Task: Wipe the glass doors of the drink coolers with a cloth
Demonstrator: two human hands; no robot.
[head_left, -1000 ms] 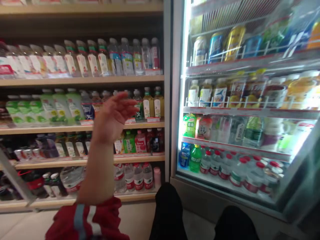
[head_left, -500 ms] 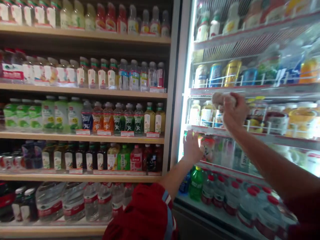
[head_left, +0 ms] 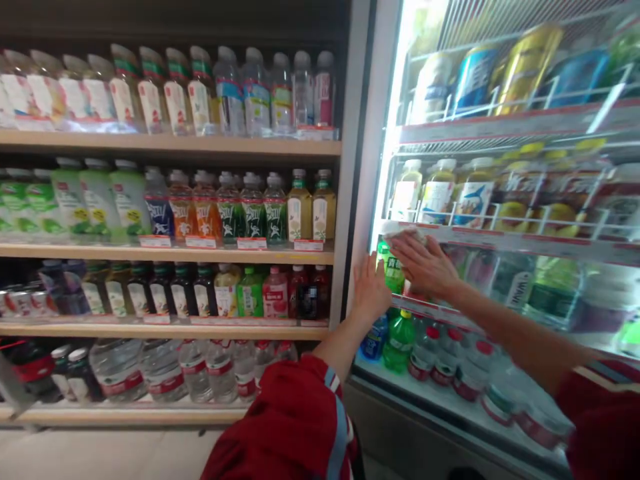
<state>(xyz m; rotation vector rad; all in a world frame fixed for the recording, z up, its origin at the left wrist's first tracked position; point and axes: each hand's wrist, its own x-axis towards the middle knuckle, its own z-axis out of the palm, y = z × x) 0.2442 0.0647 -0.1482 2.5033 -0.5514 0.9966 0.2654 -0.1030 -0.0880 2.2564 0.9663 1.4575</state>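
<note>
My right hand (head_left: 424, 265) reaches into the lit cooler and presses a crumpled white cloth (head_left: 400, 233) against the red-and-white front rail of a cooler shelf (head_left: 520, 243). Its fingers lie over the cloth. My left hand (head_left: 369, 288) is held up just left of it, fingers spread and holding nothing, at the cooler's left frame (head_left: 361, 200). A green tea bottle (head_left: 391, 272) stands between the two hands, partly hidden by them. Both arms wear red sleeves.
Wooden shelves (head_left: 170, 253) on the left carry rows of drink bottles and large water bottles at the bottom. The cooler holds cans (head_left: 525, 63) on top, juice bottles (head_left: 437, 193) below, and red-capped water bottles (head_left: 450, 363) on its lowest shelf.
My right hand has come down with the cloth from the upper juice shelf to the rail below. My left hand stays by the cooler frame; a second ago it was raised before the wooden shelves.
</note>
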